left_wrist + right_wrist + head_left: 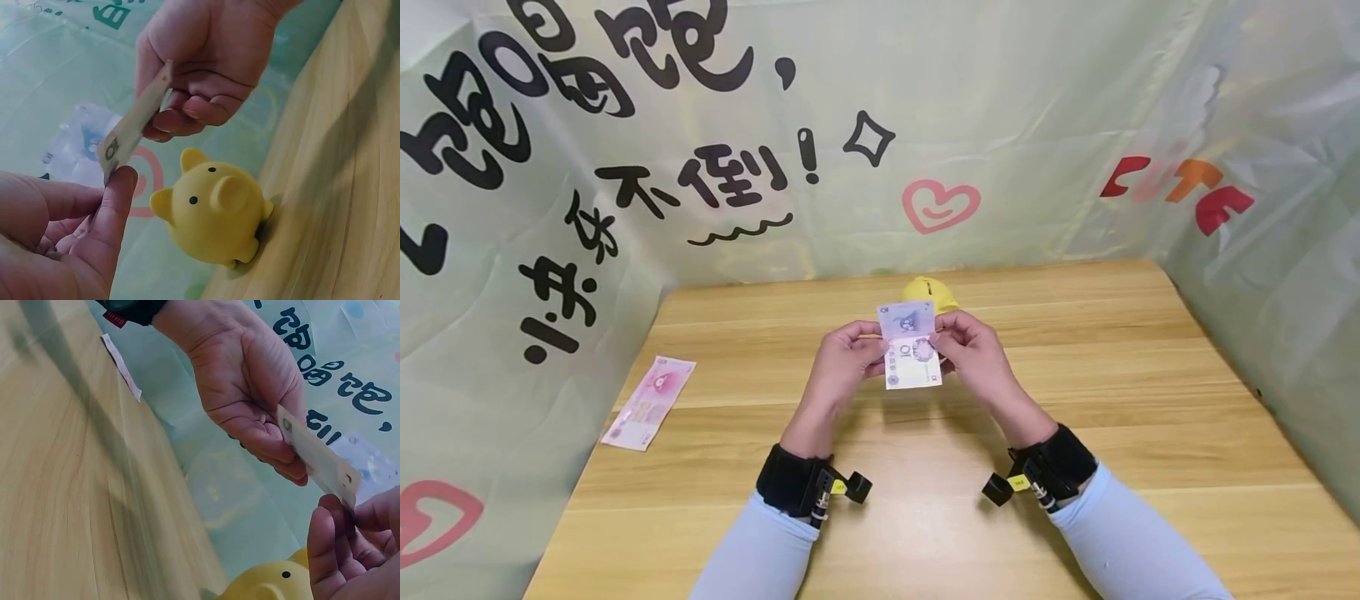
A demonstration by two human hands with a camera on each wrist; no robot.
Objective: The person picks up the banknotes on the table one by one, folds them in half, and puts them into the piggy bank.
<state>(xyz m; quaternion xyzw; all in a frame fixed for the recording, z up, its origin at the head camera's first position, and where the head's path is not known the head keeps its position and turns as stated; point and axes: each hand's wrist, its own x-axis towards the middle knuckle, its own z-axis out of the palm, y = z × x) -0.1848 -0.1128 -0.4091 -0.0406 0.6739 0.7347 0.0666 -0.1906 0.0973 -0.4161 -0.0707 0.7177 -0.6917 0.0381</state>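
Both hands hold up a bluish-purple banknote [912, 360] marked 10, with a crease across its middle and its upper half bent. On its left edge, my left hand [847, 354] pinches it between thumb and fingers. My right hand [977, 350] pinches the opposite edge the same way. From the left wrist view, the banknote [132, 132] is seen nearly edge-on, stretched between the two hands above the table. A yellow piggy bank [215, 209] with ears and a snout stands just beyond; the hands and note partly cover it in the head view.
A pink banknote [650, 403] lies flat near the left edge of the wooden table [1112, 375]. Pale green cloth walls [1037, 125] with printed black lettering and hearts enclose the table's back and sides. Straps with small cameras [853, 487] sit on both wrists.
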